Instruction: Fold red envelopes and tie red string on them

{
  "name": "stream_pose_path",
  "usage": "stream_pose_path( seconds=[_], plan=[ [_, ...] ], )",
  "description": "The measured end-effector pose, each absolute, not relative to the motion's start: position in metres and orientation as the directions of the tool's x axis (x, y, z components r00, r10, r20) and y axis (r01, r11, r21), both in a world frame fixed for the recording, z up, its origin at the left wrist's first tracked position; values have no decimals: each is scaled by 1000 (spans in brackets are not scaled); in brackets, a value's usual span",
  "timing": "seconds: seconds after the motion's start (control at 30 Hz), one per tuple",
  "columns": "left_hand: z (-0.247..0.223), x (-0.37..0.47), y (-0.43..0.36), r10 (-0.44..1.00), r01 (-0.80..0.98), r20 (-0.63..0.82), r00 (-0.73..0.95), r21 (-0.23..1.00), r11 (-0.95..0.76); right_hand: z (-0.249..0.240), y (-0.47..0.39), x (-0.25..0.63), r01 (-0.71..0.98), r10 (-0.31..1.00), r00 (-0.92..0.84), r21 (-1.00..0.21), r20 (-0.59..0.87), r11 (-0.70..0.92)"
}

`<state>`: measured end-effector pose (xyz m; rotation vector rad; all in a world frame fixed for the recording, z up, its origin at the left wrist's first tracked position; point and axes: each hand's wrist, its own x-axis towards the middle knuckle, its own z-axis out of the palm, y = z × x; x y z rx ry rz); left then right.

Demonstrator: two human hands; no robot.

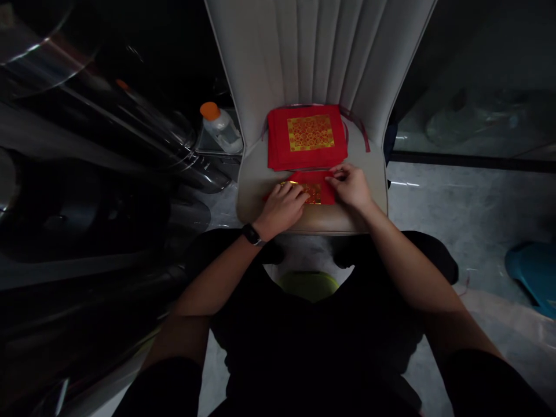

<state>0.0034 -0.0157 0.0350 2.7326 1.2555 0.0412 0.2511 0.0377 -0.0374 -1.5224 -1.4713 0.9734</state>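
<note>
On the front of the chair seat lies a red sheet with a gold pattern (315,190), which looks like paper and seems folded. My left hand (286,204) rests on its left part with fingers laid out flat, covering some of the gold. At the sheet's upper right corner my right hand (351,186) is closed in a pinch on the edge. Just behind, a stack of red sheets (278,139) with a gold printed panel (311,132) on top lies flat, apart from my fingers. A dark red strip (361,130) sticks out at the stack's right.
The grey chair's ribbed backrest (319,52) rises behind the stack. To its left, a bottle with an orange cap (220,128) stands on a small shelf. Dark shiny equipment (87,202) fills the left side. A blue plastic object (534,272) is on the floor at right.
</note>
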Motion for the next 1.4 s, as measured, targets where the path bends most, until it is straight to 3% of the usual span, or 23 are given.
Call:
stream_pose_path(
  seconds=[0.3, 0.43, 0.6, 0.67, 0.8, 0.87, 1.13, 1.27, 1.4],
  plan=[
    [28, -6, 9, 816, 808, 11, 578, 125, -575, -38, 39, 252, 371, 1000, -2, -928, 23, 22],
    [20, -13, 17, 788, 768, 5, 616, 218, -602, -39, 41, 253, 373, 998, 34, -927, 49, 33],
    [17, -18, 21, 816, 751, -4, 577, 394, -529, -27, 46, 263, 367, 963, 240, -930, 122, 26],
    [18, -18, 20, 822, 741, 4, 570, 428, -516, -16, 44, 267, 331, 971, 240, -939, -13, -95],
    [19, -19, 17, 807, 716, 39, 590, 438, -545, 1, 33, 264, 288, 880, -96, -860, -464, -422],
    [17, -20, 16, 802, 718, 38, 597, 422, -554, 5, 27, 257, 256, 840, -186, -851, -510, -459],
    [15, -12, 13, 795, 771, -14, 606, 257, -583, -1, 29, 238, 255, 918, 3, -887, -397, -384],
    [17, -6, 12, 792, 767, 49, 609, 220, -603, -18, 27, 239, 428, 994, 6, -898, -113, -105],
    [8, -8, 15, 749, 709, 66, 659, 279, -648, -27, 12, 233, 661, 990, -98, -738, 101, 141]
  ],
)
